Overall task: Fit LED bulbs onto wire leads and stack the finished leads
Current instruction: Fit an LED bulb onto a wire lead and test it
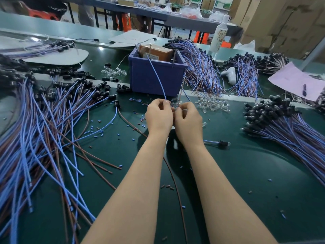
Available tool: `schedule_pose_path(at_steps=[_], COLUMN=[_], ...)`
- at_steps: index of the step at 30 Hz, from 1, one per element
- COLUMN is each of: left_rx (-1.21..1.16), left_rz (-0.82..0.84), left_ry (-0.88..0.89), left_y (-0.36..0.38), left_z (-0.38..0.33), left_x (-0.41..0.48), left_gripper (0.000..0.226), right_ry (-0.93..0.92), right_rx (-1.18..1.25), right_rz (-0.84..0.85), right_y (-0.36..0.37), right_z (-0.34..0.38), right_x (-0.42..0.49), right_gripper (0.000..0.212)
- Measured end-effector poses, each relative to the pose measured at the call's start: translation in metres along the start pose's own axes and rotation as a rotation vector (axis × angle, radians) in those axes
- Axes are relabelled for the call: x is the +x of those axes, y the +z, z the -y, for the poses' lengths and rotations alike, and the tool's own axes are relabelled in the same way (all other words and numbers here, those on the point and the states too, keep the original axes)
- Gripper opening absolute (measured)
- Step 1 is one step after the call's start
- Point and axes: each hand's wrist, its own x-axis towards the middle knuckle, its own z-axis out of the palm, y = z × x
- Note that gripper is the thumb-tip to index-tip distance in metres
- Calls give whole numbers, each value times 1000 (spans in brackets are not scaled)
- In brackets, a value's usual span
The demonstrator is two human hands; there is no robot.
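Wire lead (pixel 157 80) rises toward 12 o'clock from the hands; left hand (pixel 159 115) and right hand (pixel 189 120) both pinch it. The box (pixel 158 51) label is unreadable.

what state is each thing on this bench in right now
left hand: fingers curled, pinching the wire lead
right hand: fingers curled, pinching the same lead
wire lead: held up, strands rising from the hands
blue crate: upright, open-topped
loose bulbs: heaped, unfitted
right pile of leads: stacked, black ends together
single lead: lying flat, bulb fitted
white bottle: upright
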Motion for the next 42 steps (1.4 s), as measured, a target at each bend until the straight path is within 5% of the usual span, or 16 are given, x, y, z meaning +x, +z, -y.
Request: schedule_pose_path(at_steps=[11,20,28,42], left_rx=[113,114,133,155], left_rz=[-26,-27,-11,-28], left_ry=[88,72,90,149], left_y=[-1,-1,-1,0], left_z=[-8,-6,-8,-3], left_x=[-9,-10,-11,-7], left_gripper=[16,17,17,15], right_ry=[-48,226,-31,-27], right_rx=[-9,422,167,96], right_rz=[-118,-278,-219,-77], right_y=[1,-6,3,-2], right_z=[2,1,6,10], right_x=[-4,5,-4,-6], right_gripper=[5,20,17,20])
